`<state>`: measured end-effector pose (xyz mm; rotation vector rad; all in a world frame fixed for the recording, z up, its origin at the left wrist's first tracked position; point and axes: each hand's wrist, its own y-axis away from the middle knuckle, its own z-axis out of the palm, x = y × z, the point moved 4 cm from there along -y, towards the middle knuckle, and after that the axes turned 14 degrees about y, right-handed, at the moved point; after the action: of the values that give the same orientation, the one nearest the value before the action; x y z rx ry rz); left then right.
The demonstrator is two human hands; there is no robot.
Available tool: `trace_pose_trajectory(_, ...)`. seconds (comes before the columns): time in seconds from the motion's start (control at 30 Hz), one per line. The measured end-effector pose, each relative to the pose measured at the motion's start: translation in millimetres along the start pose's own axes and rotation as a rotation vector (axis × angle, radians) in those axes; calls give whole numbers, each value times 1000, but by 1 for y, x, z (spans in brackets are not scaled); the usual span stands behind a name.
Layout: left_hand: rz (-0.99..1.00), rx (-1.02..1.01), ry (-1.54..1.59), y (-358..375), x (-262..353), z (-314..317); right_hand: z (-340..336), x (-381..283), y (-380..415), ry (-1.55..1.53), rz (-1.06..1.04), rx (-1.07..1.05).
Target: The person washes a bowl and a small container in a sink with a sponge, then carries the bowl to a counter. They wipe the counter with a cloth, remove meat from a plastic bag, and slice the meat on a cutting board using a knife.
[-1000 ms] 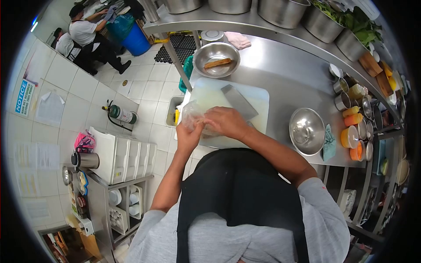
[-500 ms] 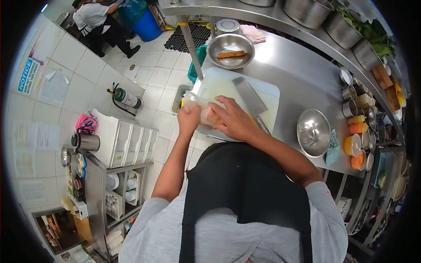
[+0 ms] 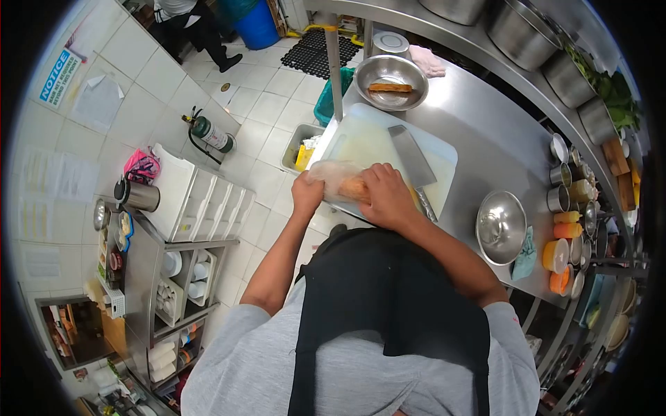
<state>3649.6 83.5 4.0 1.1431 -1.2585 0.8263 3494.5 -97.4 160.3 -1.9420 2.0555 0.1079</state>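
Note:
A clear plastic bag (image 3: 334,170) is held over the near left edge of the white cutting board (image 3: 361,128). My left hand (image 3: 307,194) pinches the bag's left side, fingers closed. My right hand (image 3: 387,193) wraps around an orange-brown piece of food (image 3: 354,188) at the bag's right end; its exact kind is unclear. On the board, just beyond my right hand, lies a cleaver (image 3: 414,158) with its handle pointing toward me. A steel bowl (image 3: 392,78) behind the board contains a similar long brown piece (image 3: 390,88).
An empty-looking steel bowl (image 3: 501,225) and a teal cloth (image 3: 525,253) sit to the right. Sauce bottles (image 3: 567,229) and tubs line the counter's right side. A grey bin (image 3: 298,149) stands left of the counter. Farther back is another person (image 3: 198,31), partly cut off.
My right hand has gone from spread fingers over the bag to wrapping around the brown piece, which shows more now. The view has shifted, so the surroundings sit lower and farther right.

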Motion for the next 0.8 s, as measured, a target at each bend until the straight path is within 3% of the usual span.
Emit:
trace_pose_trajectory(0.2, -223, -138, 306, 14, 6, 16, 19, 25, 12, -276, 97, 75)
trace_pose_trajectory(0.3, -305, -129, 378, 11, 6, 16, 7, 7, 9, -148, -114, 107)
trace_pose_trajectory(0.43, -353, -208, 569, 18, 33, 15, -35, -9, 1, -107, -156, 135)
trace_pose_trajectory(0.5, -288, -258, 824, 32, 39, 21, -55, -11, -4, -110, -144, 223)
trace_pose_trajectory(0.53, -249, -288, 952, 36, 46, 28, -66, -8, -9, -213, -33, 231)
trace_pose_trajectory(0.6, -109, -261, 891, 50, 78, 44, -77, -5, -14, -423, 196, 243)
trace_pose_trajectory(0.77, -47, -309, 819, 64, 151, 54, -61, 1, -23, -603, 320, 324)
trace_pose_trajectory(0.8, 45, -332, 756, 63, 150, 57, -60, 2, -25, -637, 324, 334)
